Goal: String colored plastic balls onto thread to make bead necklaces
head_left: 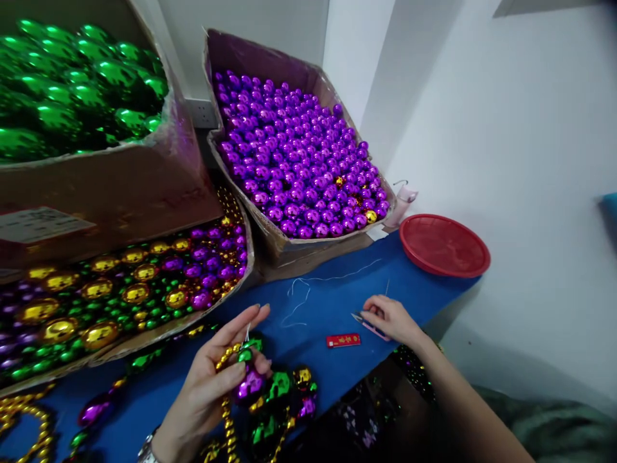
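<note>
My left hand [212,376] is closed around part of a bead necklace, with a purple bead [250,384] and a green bead [245,354] at its fingertips. White thread [247,332] runs up from these beads to my index finger. More large green, gold and purple beads hang below, along with a strand of small gold beads [228,418]. Over the blue table, my right hand [390,317] has its fingers curled on small thread snips [373,328] with a pink handle, blades pointing left. A thin needle-like line [387,287] sticks up from those fingers.
A red lighter-like packet [343,341] and loose white thread [308,281] lie on the blue table [337,296]. Behind stand cardboard boxes of purple beads [299,161], green beads [77,90] and mixed beads [135,292]. A red basin [446,247] sits at the right end.
</note>
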The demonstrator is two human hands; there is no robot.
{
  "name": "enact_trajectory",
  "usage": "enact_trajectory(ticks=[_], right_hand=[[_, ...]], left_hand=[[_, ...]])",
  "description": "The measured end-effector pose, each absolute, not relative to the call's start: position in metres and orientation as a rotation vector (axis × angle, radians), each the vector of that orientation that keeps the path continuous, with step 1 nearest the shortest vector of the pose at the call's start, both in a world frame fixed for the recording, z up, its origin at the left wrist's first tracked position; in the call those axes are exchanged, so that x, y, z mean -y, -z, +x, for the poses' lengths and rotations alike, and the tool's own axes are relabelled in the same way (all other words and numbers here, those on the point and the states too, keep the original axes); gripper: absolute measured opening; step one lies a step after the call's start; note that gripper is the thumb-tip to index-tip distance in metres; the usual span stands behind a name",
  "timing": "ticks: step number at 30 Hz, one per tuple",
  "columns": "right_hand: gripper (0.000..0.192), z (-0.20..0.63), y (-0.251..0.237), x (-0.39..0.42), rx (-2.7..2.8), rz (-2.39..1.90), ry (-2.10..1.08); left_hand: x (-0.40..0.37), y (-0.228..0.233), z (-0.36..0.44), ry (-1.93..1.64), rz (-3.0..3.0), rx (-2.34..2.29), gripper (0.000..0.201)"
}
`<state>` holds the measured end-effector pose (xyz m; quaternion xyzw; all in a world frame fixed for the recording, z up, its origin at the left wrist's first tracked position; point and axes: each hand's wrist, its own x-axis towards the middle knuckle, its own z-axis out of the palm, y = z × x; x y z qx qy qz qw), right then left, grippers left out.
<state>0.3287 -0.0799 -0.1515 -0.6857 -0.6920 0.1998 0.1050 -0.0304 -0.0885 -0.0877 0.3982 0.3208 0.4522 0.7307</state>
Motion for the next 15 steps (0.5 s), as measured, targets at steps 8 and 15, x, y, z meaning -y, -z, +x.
enact_trajectory(ticks=[8,15], right_hand=[[0.029,0.273,0.151,0.101,2.254,-1.579,-0.819],[0.031,0.222,0.117,0.107,2.106,-1.288,-1.206]], left_hand=[[0.090,0.091,-0.028,-0.978,0.910,-0.625,0.061],[0.093,0.093,-0.030,-0.951,0.891,-0.532,0.062]])
